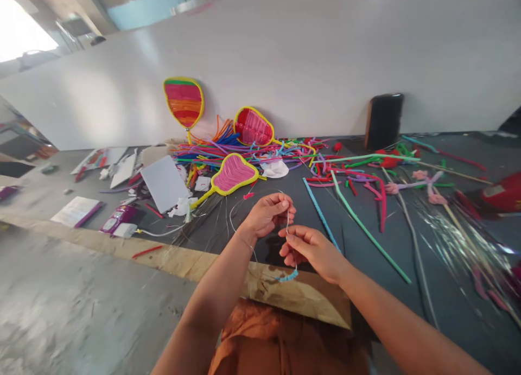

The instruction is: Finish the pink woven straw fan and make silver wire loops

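My left hand (266, 215) pinches a thin pale wire (288, 220) between thumb and fingers. Just below and to the right, my right hand (307, 247) is closed on the same wire. A short light-blue fuzzy coil (288, 277) hangs at the wire's lower end, under my right hand. Loose wire also loops past my left wrist. Beyond my hands lies a fan-shaped piece (235, 174) with a yellow rim and pink strands. To the right of my hands rest a blue pipe cleaner (319, 212) and a long green pipe cleaner (370, 228).
Two more yellow-rimmed fan shapes, one striped (184, 105) and one red-pink (253, 126), lean against the white board (305, 55). A phone (385, 121) stands upright there. Around lie heaped pipe cleaners, a purple device (119, 218), white card (165, 184) and a red tool (502, 195).
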